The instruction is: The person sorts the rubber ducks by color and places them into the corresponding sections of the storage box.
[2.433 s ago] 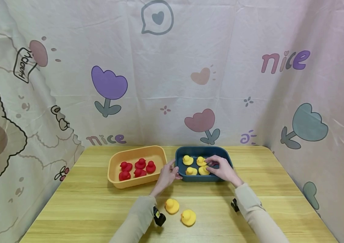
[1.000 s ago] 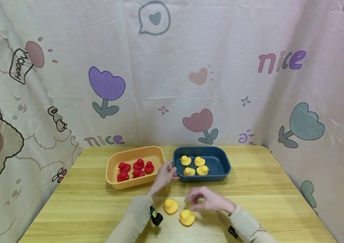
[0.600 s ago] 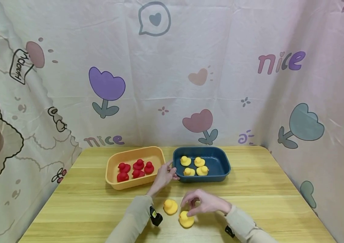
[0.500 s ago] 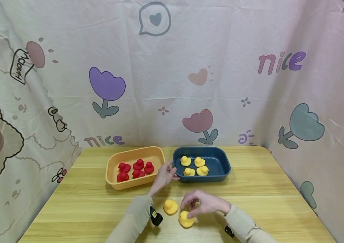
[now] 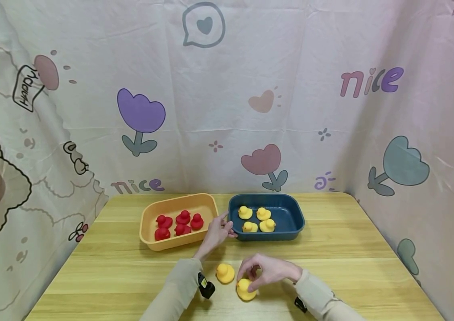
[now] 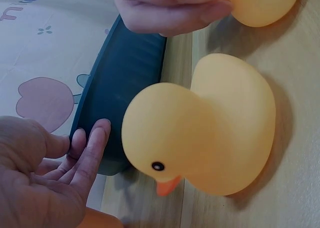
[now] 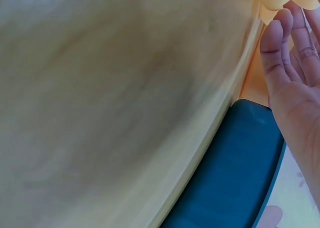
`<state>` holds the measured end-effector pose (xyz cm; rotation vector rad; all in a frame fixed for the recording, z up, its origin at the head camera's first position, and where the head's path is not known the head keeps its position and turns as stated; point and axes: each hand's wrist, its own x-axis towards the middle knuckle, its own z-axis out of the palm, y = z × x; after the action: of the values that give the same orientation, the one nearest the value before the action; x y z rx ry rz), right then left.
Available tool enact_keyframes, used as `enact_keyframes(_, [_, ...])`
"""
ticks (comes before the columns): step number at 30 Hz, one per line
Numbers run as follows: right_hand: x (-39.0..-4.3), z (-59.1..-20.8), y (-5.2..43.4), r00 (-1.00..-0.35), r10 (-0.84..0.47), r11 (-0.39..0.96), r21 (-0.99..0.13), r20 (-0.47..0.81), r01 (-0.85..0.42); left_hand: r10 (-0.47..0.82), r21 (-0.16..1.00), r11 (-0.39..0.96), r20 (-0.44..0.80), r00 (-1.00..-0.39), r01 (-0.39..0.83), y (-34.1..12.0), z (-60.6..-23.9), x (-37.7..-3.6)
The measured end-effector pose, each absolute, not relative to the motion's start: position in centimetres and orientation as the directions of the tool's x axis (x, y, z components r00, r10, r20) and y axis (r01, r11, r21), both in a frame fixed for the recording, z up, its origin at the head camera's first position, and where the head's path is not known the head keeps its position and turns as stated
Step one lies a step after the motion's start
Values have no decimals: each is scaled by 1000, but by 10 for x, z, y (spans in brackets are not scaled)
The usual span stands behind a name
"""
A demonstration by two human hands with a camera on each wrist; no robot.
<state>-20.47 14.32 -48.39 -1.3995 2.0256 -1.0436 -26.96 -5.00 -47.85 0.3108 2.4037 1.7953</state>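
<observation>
In the head view my left hand (image 5: 216, 232) is at the left end of a blue plastic bin (image 5: 291, 234). The left wrist view shows its thumb and fingers pinching the bin's edge. My right hand (image 5: 269, 270) has thumb and fingers around a yellow rubber duck (image 5: 245, 293) on the table, partly covering it. A second yellow duck (image 6: 220, 123) sits between my forearms, large in the left wrist view. Several yellow ducks (image 5: 263, 214) stand inside the blue bin. The right wrist view catches the right hand (image 7: 300, 82) at its upper right edge.
An orange bin (image 5: 151, 244) with several red ducks (image 5: 183, 217) stands left of the blue one, close to my left hand. The wooden table (image 5: 343, 263) ends at a printed cloth backdrop (image 5: 211, 107) behind the bins.
My right hand has come from the blue bin down to the nearer loose duck, and its fingers have closed around it. My left hand has stayed at the bin's end.
</observation>
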Motion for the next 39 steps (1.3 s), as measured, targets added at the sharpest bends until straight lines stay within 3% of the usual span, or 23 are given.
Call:
enact_keyframes(23, [-205, -483, 146, -388, -919, 173, -810, 73, -560, 242, 954, 282, 34, -970, 104, -50, -477, -268])
enact_keyframes(39, [-205, -477, 153, -453, -882, 178, -796, 131, -578, 230, 951, 290, 35, -973, 103, -50, -477, -267])
